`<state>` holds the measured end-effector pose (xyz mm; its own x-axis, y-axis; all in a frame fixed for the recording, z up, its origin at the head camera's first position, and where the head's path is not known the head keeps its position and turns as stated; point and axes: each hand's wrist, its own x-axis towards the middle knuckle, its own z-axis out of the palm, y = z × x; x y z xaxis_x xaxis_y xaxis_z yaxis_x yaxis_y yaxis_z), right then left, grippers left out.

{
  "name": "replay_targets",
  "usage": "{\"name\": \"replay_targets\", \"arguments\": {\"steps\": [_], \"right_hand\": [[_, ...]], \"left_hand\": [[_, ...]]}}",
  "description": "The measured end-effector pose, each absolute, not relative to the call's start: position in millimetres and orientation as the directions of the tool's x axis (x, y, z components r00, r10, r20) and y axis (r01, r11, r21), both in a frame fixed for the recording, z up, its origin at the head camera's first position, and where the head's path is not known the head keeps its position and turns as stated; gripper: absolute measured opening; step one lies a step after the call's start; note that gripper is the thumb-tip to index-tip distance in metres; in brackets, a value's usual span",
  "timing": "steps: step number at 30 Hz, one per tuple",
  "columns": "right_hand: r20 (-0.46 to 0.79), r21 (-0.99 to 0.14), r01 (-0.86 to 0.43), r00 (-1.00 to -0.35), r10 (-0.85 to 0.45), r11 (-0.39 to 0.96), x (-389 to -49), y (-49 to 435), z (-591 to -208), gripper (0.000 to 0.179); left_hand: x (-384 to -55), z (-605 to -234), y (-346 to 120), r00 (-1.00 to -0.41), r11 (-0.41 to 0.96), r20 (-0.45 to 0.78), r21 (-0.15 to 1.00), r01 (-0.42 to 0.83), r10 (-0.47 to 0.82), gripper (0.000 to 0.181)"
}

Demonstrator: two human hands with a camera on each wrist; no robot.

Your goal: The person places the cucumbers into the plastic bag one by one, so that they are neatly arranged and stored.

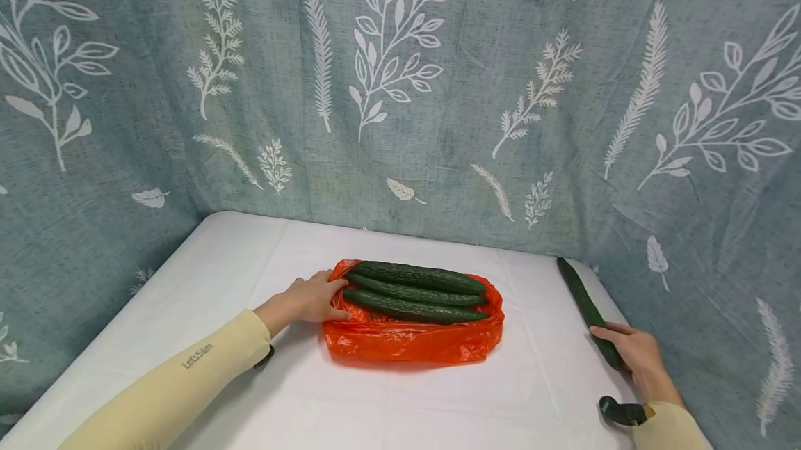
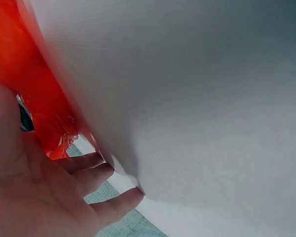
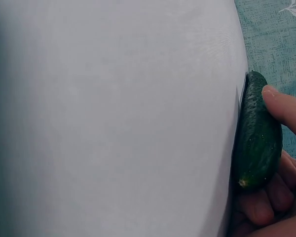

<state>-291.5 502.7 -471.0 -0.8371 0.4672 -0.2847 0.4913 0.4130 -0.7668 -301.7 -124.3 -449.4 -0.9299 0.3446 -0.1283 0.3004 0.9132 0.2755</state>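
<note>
An orange-red plastic bag (image 1: 413,346) lies with its top spread apart in the middle of the table. Three dark green cucumbers (image 1: 416,276) show side by side in it. My left hand (image 1: 313,298) touches the bag's left end, thumb and forefinger at its rim. In the left wrist view, the other fingers (image 2: 121,205) are spread, nearly straight, with their tips at the white tabletop. Over at the table's right side, my right hand (image 1: 635,354) grips a single cucumber (image 1: 582,297) near its close end. The right wrist view shows the thumb along this cucumber (image 3: 259,140) and fingers curled beneath.
A white cloth covers the table (image 1: 250,262). Blue-green curtains (image 1: 438,179) with white leaf prints hang behind it and at both sides. Dark straps (image 1: 619,412) are at the wrists, below pale yellow sleeves (image 1: 181,373).
</note>
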Motion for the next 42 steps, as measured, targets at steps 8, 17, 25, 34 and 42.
{"name": "replay_targets", "arguments": {"steps": [8,17,25,34,42], "right_hand": [[-0.279,-0.743,0.502,-0.833,0.478,0.442,-295.2,498.9,-470.9,0.103],[-0.254,-0.743,0.479,-0.848,0.464,0.468,-295.6,496.5,-470.6,0.104],[-0.228,-0.736,0.468,-0.852,0.472,0.489,-294.0,498.3,-474.6,0.095],[-0.230,-0.777,0.477,-0.822,0.521,0.410,-295.4,501.6,-478.3,0.085],[-0.240,-0.805,0.475,-0.809,0.536,0.357,-295.9,503.1,-473.8,0.087]], "left_hand": [[-304.1,-449.1,-126.3,-0.930,0.914,-0.122,0.266,0.306,0.347,0.080],[-302.8,-448.2,-127.8,-0.931,0.914,-0.123,0.272,0.302,0.345,0.080],[-302.1,-449.6,-126.5,-0.927,0.911,-0.130,0.275,0.308,0.353,0.080],[-301.6,-448.3,-124.6,-0.926,0.910,-0.134,0.279,0.305,0.352,0.080],[-303.4,-449.4,-125.0,-0.926,0.909,-0.126,0.278,0.310,0.355,0.081]]}}
